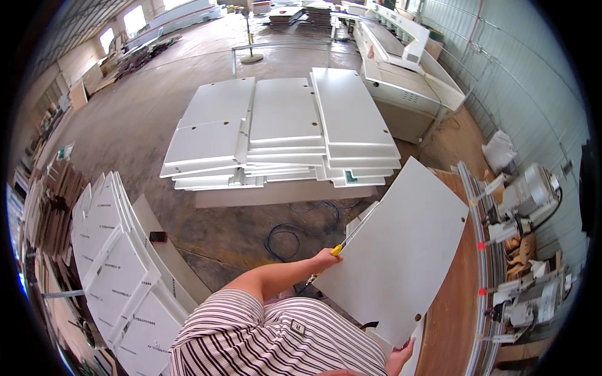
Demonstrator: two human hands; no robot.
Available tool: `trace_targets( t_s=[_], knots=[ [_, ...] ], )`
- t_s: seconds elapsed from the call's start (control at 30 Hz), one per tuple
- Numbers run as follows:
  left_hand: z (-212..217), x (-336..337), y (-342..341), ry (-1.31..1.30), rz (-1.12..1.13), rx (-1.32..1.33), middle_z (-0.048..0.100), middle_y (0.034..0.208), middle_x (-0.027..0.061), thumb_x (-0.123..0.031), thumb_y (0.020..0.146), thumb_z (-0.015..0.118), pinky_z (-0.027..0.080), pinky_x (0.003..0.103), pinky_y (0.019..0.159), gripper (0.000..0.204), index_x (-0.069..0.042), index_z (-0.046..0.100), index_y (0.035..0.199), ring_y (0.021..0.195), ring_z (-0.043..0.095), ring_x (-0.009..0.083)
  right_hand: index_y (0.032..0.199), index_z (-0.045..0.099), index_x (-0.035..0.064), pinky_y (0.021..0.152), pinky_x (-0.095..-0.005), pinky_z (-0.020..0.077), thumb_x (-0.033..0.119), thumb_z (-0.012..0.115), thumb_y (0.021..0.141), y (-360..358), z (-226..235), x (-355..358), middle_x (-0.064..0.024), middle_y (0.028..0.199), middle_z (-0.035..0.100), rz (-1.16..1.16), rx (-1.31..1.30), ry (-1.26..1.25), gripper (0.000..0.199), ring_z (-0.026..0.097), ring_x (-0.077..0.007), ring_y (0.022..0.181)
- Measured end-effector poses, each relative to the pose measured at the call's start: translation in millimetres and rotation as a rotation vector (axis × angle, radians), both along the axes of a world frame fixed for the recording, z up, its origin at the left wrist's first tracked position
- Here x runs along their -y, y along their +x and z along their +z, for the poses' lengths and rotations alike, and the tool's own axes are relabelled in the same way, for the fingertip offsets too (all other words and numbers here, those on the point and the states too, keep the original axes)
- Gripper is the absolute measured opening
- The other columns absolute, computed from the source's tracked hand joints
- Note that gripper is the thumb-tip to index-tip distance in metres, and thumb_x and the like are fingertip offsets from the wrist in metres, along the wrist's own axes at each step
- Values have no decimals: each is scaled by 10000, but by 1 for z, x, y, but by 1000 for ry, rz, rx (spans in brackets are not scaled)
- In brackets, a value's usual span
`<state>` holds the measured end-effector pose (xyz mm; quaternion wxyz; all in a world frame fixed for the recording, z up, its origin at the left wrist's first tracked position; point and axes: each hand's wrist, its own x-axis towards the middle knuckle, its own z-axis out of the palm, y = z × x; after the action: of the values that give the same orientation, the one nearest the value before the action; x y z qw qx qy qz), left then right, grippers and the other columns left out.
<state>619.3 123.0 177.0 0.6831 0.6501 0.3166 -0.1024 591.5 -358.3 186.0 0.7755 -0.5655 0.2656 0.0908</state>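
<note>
My left hand point(327, 259) is closed round a yellow-handled air blow gun point(337, 250), beside the left edge of a large white panel point(401, 250). A metal fitting and dark hose come out below the fist. The panel lies tilted over the brown worktable point(454, 276), with small round dark holes near its right edge and near corner. At that near corner my right hand point(399, 357) grips the panel's edge; part of its fingers is hidden beneath. Other white panel edges show under the left side.
Stacked white panels point(285, 109) stand ahead. White printed boards point(113, 269) are at left, beside a dark phone point(158, 237). Motor-driven machine heads point(525, 194) line the worktable's right side. A blue hose point(282, 241) coils on the floor. A large machine point(407, 81) stands far right.
</note>
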Motion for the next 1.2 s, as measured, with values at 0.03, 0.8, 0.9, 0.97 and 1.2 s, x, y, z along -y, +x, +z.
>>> trace_targets(
  t_s=[0.03,0.8,0.9,0.97,1.2],
  knots=[
    [12,-15,2,27,-29,2,600,780,39,-259,815,678,430,320,637,240,-33,631,881,706,532,134,1099,557,43,757,-304,496,381,527,922,-1,13,-11,-63,957,606,96,-35,-192,382,599,-169,870],
    [69,-252,31,190,199,165,511,719,-15,-253,857,646,404,292,623,236,-31,567,855,694,464,90,868,592,29,638,-289,418,356,528,939,361,-11,-339,-5,785,559,425,234,-200,340,497,-118,706],
    [65,-281,21,124,373,115,500,728,-28,-244,867,643,390,270,611,224,-34,571,841,690,445,69,753,562,41,545,-301,352,341,555,925,411,-26,-408,28,670,479,547,305,-308,346,403,-98,605],
    [70,-300,9,57,487,177,493,738,-43,-232,881,635,394,249,609,193,-50,572,869,680,443,56,697,527,58,506,-292,312,328,567,921,433,-18,-469,49,625,424,649,318,-394,352,359,-82,569],
    [44,-428,-12,34,763,204,506,769,-45,-204,892,627,418,254,620,164,-50,573,902,694,463,60,607,453,4,486,-333,309,337,604,887,471,-19,-692,29,595,413,860,371,-543,460,342,-107,561]
  ],
)
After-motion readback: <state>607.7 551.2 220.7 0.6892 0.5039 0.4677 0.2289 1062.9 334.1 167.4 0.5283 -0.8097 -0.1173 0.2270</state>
